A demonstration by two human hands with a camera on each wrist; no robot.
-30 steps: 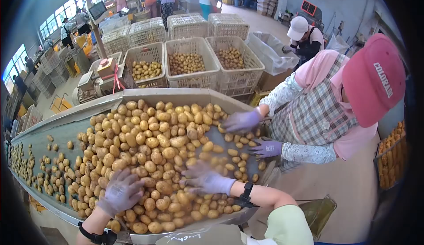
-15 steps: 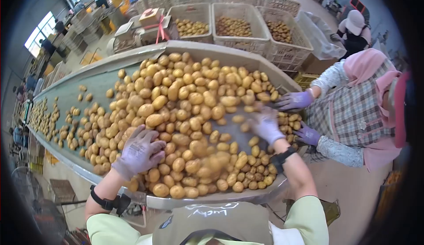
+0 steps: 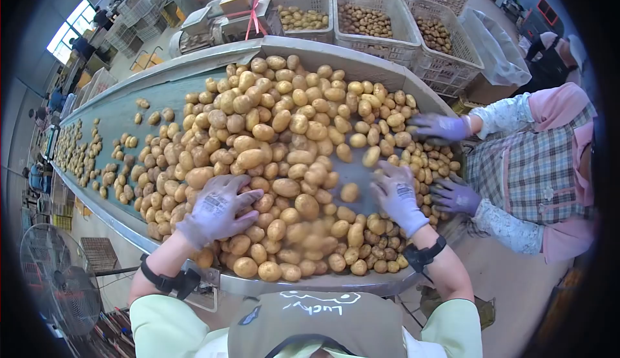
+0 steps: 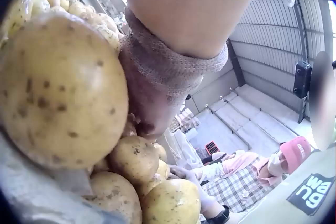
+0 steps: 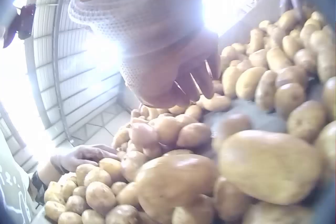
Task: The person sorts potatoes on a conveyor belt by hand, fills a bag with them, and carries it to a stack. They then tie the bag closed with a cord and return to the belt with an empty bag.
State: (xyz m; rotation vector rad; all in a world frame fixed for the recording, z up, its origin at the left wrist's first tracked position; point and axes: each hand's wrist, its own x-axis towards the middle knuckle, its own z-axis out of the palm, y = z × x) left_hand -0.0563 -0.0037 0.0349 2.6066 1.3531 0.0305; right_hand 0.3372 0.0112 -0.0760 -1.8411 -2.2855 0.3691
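A big heap of yellow potatoes (image 3: 299,123) covers the sorting table. My left hand (image 3: 219,211), in a pale purple glove, rests on the heap's near left side with its fingers spread; in the left wrist view a large speckled potato (image 4: 63,90) fills the left side. Further right, my gloved right hand (image 3: 398,199) lies with extended fingers against small potatoes (image 3: 413,164) at the right end. Beside it, a bare patch of grey surface (image 3: 355,174) shows. In the right wrist view the right hand (image 5: 168,71) points its fingers down towards the potatoes.
Opposite my right hand, another person's gloved hands (image 3: 455,196) touch the potatoes. A metal rim (image 3: 361,61) borders the table. Crates of potatoes (image 3: 374,35) stand beyond it. The green belt (image 3: 123,106) carries scattered potatoes on the left. A fan (image 3: 61,274) stands lower left.
My right hand has moved right across the heap to the small potatoes near the other person. The left hand stays on the heap's near left side. The head view has shifted.
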